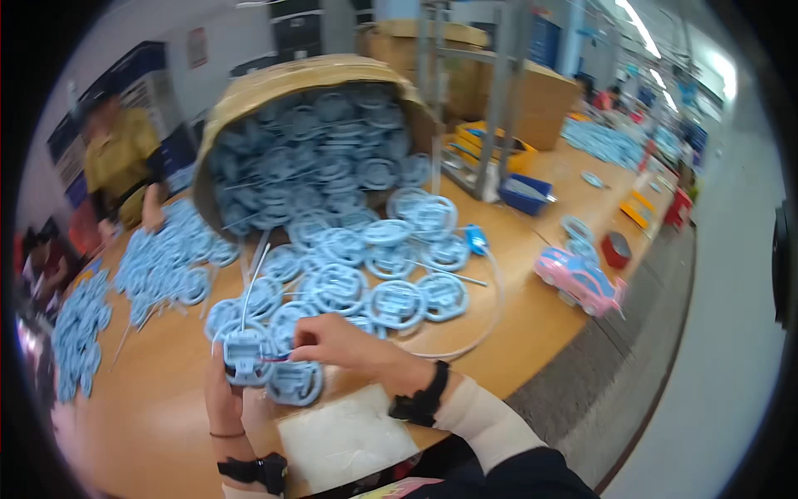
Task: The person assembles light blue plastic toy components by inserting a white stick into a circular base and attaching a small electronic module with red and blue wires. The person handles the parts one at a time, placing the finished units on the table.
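Observation:
My left hand [220, 395] grips the left side of a light-blue toy steering wheel [246, 356], held over the near part of the table. A thin white rod [253, 287] rises from the wheel's far side. From the right, my right hand [337, 343] reaches in with bent, closed fingers. They pinch a thin red and dark piece [276, 359] against the wheel's right side; its kind is too small to tell. Just beyond and beside my hands lie more light-blue wheels [335, 287], several overlapping one another.
A big cardboard box [218, 137] lies on its side, spilling wheels. A white sheet [345, 437] lies near me. To the right are a pink-and-blue toy car [579, 280], a blue bin [525, 193] and a metal post [499, 100]. A person [125, 162] works at the far left.

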Action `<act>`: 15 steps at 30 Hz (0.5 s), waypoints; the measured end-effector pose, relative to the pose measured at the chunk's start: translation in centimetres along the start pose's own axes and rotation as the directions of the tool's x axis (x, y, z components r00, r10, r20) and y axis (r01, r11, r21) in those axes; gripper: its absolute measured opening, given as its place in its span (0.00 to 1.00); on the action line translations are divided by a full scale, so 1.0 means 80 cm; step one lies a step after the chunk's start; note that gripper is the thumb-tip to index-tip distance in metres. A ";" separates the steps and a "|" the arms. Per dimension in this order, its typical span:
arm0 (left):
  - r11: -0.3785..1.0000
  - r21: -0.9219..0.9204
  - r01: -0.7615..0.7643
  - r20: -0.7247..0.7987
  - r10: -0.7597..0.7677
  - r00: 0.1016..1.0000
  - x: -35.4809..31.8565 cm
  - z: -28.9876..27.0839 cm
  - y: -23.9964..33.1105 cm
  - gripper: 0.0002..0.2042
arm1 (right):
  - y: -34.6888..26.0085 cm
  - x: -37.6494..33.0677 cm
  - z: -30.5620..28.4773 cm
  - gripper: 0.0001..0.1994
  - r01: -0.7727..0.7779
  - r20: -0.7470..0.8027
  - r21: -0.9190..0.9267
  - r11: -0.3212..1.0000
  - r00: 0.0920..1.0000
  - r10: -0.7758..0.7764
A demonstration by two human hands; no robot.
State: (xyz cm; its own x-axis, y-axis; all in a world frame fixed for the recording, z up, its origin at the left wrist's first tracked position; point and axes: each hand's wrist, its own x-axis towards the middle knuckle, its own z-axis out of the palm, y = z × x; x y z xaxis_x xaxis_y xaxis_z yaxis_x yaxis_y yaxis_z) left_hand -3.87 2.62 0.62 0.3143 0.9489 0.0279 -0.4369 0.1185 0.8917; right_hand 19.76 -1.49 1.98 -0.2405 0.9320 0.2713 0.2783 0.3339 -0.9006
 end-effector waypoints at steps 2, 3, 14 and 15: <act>0.994 0.063 -0.084 -0.130 0.092 0.987 0.028 -0.011 0.033 0.19 | 0.004 -0.006 -0.012 0.10 -0.011 -0.024 0.031 0.999 1.000 0.012; 0.990 0.094 -0.109 -0.187 0.125 0.974 0.053 -0.034 0.051 0.18 | 0.004 -0.011 -0.019 0.09 0.059 -0.044 0.020 0.998 0.997 -0.059; -0.059 0.970 -0.235 0.241 0.158 0.958 0.166 -0.131 0.025 0.29 | -0.017 -0.012 -0.025 0.09 -0.076 -0.151 0.109 0.991 0.984 0.092; -0.133 0.948 -0.289 0.308 0.159 0.938 0.171 -0.140 0.012 0.29 | -0.016 -0.010 -0.023 0.09 -0.081 -0.140 0.098 0.992 0.986 0.094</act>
State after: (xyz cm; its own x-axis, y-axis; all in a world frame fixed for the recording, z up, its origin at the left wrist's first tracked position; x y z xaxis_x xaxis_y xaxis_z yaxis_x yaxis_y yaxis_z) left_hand -9.41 18.97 -3.20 0.4848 0.8188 0.3074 0.7665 -0.5670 0.3016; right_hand 21.31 -2.40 3.51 -0.0806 0.9699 0.2299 0.2045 0.2418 -0.9485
